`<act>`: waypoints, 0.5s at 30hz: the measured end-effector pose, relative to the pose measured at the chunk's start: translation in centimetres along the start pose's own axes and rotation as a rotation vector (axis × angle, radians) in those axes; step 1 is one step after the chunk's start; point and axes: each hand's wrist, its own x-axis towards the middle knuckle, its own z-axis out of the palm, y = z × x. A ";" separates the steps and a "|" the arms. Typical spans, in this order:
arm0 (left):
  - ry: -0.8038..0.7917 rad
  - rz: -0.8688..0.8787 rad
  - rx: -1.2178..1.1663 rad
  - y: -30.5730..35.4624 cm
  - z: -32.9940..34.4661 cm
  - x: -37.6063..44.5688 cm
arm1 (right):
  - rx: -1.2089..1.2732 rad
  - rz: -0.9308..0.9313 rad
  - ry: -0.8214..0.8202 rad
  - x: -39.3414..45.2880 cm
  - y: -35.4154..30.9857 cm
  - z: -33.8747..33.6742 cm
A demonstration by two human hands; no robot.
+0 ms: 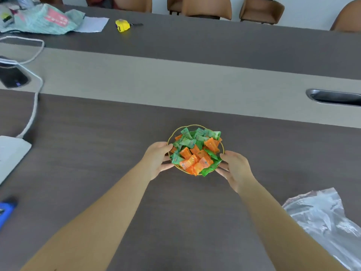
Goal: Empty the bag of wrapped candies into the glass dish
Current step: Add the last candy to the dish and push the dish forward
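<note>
Glass dish [195, 127] with a thin gold rim, sitting on the dark worktop [97, 153] in the middle of the view, heaped with green and orange wrapped candies [196, 151]. Left hand [157, 160] cupped against the dish's left side, thumb on the rim, fingers curled beneath the near edge, partly closed around it. Right hand [236, 169] likewise cupped on the right side, thumb at the rim, fingers tucked under the near-right edge. Both forearms stretched forward from the bottom of the view. Clear plastic bag [322, 218] lying crumpled and flat on the worktop at lower right, well apart from the dish, no candies visible in it. Farther off: yellow tape measure [122, 25] near the far edge, a pale green bag [48, 21] at upper left, a white cable [32, 114] running down the left side, a blue object [5, 212] at the left edge, too blurred to identify. Brown chairs [207, 6] lined up beyond the worktop.
</note>
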 end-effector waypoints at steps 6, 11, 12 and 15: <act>-0.032 0.045 -0.077 5.5 0.7 7.8 | 0.120 -0.095 0.014 6.4 -4.5 4.8; -0.073 0.101 -0.160 9.5 1.2 13.7 | 0.212 -0.124 -0.052 11.8 -7.6 7.8; -0.071 0.114 -0.178 10.2 1.3 14.8 | 0.229 -0.130 -0.058 12.8 -8.1 8.3; -0.077 0.155 -0.273 11.8 1.9 17.6 | 0.234 -0.176 -0.090 15.7 -9.3 9.7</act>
